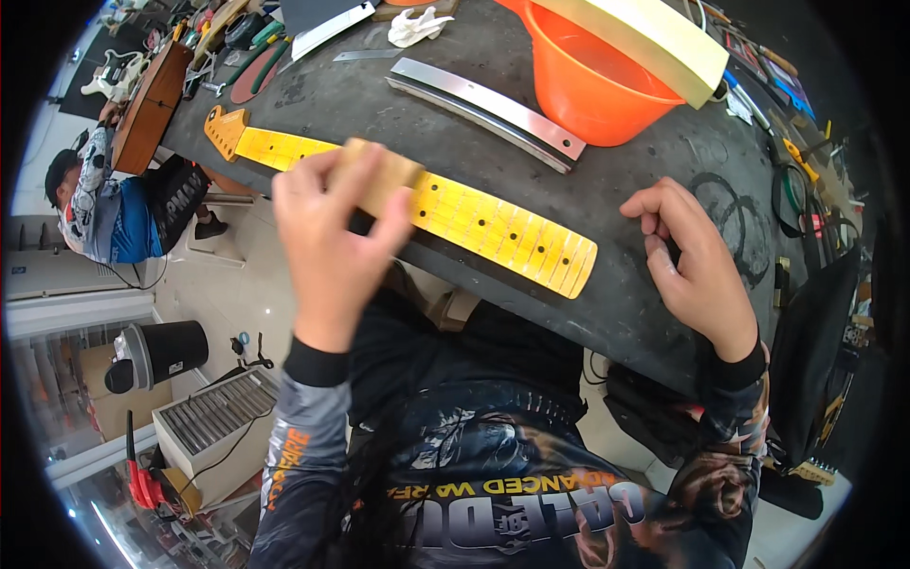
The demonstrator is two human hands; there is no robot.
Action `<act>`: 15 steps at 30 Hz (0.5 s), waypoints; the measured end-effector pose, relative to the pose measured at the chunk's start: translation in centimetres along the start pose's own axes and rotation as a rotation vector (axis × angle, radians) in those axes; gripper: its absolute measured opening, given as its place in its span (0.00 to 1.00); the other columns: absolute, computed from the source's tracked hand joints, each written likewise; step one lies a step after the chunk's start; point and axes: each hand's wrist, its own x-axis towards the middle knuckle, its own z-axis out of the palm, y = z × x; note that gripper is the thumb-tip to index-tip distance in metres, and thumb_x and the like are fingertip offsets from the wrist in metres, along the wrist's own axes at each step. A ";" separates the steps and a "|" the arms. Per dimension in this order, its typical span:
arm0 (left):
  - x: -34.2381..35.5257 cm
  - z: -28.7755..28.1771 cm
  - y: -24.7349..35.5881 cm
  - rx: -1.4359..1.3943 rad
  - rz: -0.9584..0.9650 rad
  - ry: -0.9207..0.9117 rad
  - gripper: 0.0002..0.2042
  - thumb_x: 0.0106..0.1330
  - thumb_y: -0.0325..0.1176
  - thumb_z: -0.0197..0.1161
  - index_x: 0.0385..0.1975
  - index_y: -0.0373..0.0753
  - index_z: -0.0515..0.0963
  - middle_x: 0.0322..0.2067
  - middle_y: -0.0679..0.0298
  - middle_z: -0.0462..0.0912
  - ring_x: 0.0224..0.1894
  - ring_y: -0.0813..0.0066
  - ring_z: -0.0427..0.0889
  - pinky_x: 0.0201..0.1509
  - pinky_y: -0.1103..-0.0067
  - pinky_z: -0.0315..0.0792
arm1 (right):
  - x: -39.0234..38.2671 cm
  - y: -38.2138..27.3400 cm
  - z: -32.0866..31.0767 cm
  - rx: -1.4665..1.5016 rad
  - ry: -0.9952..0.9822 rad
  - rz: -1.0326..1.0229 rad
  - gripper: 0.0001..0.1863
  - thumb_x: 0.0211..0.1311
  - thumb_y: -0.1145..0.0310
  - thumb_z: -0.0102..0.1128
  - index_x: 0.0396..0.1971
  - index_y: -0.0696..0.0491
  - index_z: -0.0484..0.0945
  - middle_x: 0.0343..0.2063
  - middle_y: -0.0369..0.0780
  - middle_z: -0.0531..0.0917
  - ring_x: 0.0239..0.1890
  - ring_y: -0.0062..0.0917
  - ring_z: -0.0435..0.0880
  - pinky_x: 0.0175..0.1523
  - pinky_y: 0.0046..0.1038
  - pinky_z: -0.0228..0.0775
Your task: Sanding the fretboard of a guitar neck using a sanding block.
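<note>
My left hand (pixel 332 237) grips a tan wooden block (pixel 387 173) against the yellow guitar neck (pixel 507 235), which lies diagonally on the dark worktable (pixel 445 133). The neck has fret lines, black dot inlays and a headstock at its left end; its middle is partly hidden by my hand and the block. Beyond it is a long metal beam (pixel 483 109) with a polished face. My right hand (pixel 692 266) is to the right of the neck's end, fingers loosely bent and apart, with nothing visible in them.
An orange bowl (pixel 592 100) with a pale yellow bar (pixel 697 66) across it stands behind. A crumpled white cloth (pixel 417 28) and tools are farther back. A seated person (pixel 133 218) works at the left near a wooden box (pixel 147 114). A black bin (pixel 171 351) stands on the floor.
</note>
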 end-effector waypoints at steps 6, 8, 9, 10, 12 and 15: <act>-0.4 3.0 10.8 -0.357 0.277 -0.200 0.29 0.58 0.42 0.87 0.63 0.47 0.95 0.61 0.49 0.88 0.62 0.44 0.85 0.68 0.53 0.80 | 0.5 1.3 0.8 -0.014 0.125 -0.055 0.22 0.62 0.90 0.57 0.54 0.57 0.82 0.40 0.44 0.74 0.44 0.39 0.80 0.53 0.39 0.77; 0.6 1.6 5.4 -0.194 0.197 -0.156 0.27 0.61 0.38 0.85 0.63 0.45 0.95 0.61 0.49 0.89 0.62 0.46 0.85 0.68 0.55 0.80 | 0.0 1.4 0.3 -0.050 0.145 -0.035 0.22 0.62 0.90 0.57 0.54 0.57 0.82 0.40 0.44 0.75 0.44 0.39 0.81 0.53 0.40 0.77; 0.8 0.9 2.0 -0.076 0.108 -0.078 0.26 0.63 0.36 0.83 0.63 0.44 0.95 0.61 0.50 0.89 0.62 0.47 0.85 0.68 0.57 0.80 | 0.1 1.2 0.3 -0.060 0.149 -0.051 0.22 0.62 0.90 0.57 0.54 0.57 0.82 0.40 0.44 0.75 0.44 0.39 0.81 0.53 0.41 0.77; 0.7 0.4 -0.7 -0.034 0.062 -0.034 0.25 0.64 0.35 0.83 0.64 0.44 0.95 0.60 0.51 0.89 0.62 0.48 0.85 0.68 0.57 0.80 | 0.1 1.2 0.3 -0.070 0.152 -0.066 0.22 0.61 0.90 0.58 0.53 0.57 0.82 0.40 0.43 0.75 0.44 0.39 0.81 0.53 0.41 0.77; 0.3 0.9 2.0 -0.057 0.091 -0.061 0.28 0.61 0.38 0.85 0.64 0.45 0.95 0.61 0.50 0.88 0.62 0.48 0.85 0.68 0.56 0.80 | 0.2 1.2 0.6 -0.079 0.167 -0.090 0.22 0.61 0.90 0.58 0.53 0.57 0.82 0.40 0.43 0.76 0.44 0.39 0.81 0.52 0.42 0.78; -0.6 3.2 12.0 -0.398 0.248 -0.217 0.30 0.59 0.40 0.86 0.65 0.49 0.95 0.62 0.47 0.88 0.62 0.46 0.85 0.69 0.54 0.80 | 0.6 1.5 0.8 -0.080 0.187 -0.109 0.22 0.61 0.90 0.58 0.54 0.56 0.82 0.40 0.44 0.76 0.44 0.40 0.82 0.52 0.42 0.78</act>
